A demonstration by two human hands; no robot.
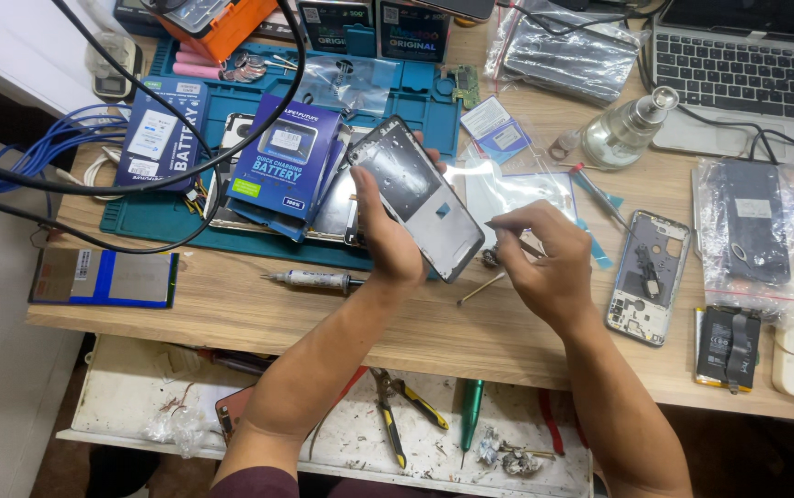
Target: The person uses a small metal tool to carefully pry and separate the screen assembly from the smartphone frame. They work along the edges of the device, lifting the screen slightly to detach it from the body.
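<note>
My left hand (386, 242) grips a phone frame (417, 191), grey and silver, tilted up over the wooden table's middle. My right hand (544, 263) is just right of the frame's lower end, fingers pinched on a thin metal tool (507, 242) that points toward the frame. A second thin tool (480, 290) lies on the table under my hands. A glue syringe (316, 278) lies left of my left wrist.
Blue work mat (162, 221) with blue battery boxes (284, 166). Another phone frame (647, 277) and a black battery (727, 346) lie at right, bagged parts (754, 235), a glass bottle (623, 134), a laptop (747, 69). Pliers (392, 410) sit on the lower shelf. Black cables (120, 184) cross the left.
</note>
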